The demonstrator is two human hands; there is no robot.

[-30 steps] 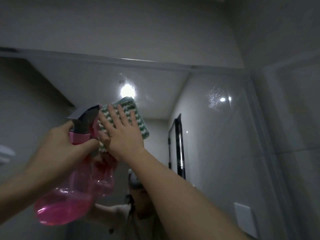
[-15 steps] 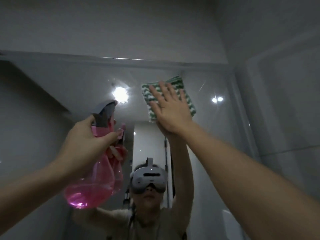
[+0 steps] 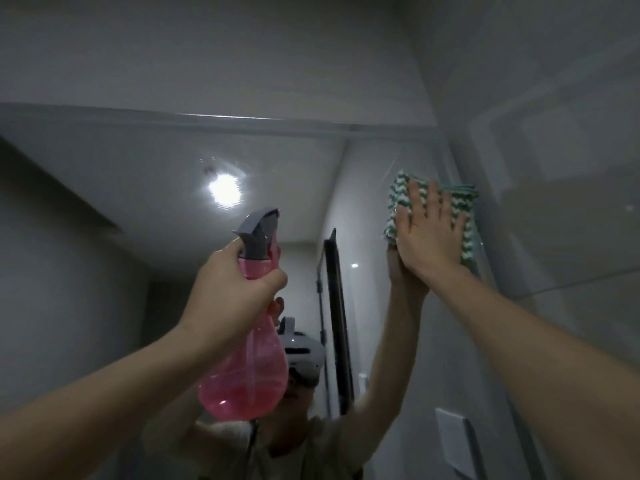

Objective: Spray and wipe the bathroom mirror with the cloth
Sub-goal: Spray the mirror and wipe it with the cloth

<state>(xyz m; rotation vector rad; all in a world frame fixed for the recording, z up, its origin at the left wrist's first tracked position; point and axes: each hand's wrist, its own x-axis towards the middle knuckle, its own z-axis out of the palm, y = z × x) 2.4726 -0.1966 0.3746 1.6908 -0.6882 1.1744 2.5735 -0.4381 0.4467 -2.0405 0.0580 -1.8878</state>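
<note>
Pink translucent plastic spray bottle [image 3: 246, 368] with a grey trigger head sits upright in the left hand [image 3: 231, 296], fingers wrapped round its neck. Farther out, the right hand [image 3: 429, 233], fingers spread flat, presses a green-and-white striped folded cloth [image 3: 401, 195] against the bathroom mirror [image 3: 138, 188] near its upper right edge. No readable writing shows.

The right hand [image 3: 429, 233] covered the middle of the cloth [image 3: 401, 194]. The left hand [image 3: 228, 289] hid the spray bottle [image 3: 249, 375] neck and trigger. We lost both forearms at the frame's bottom edge; the mirror [image 3: 121, 188] ran off left.
</note>
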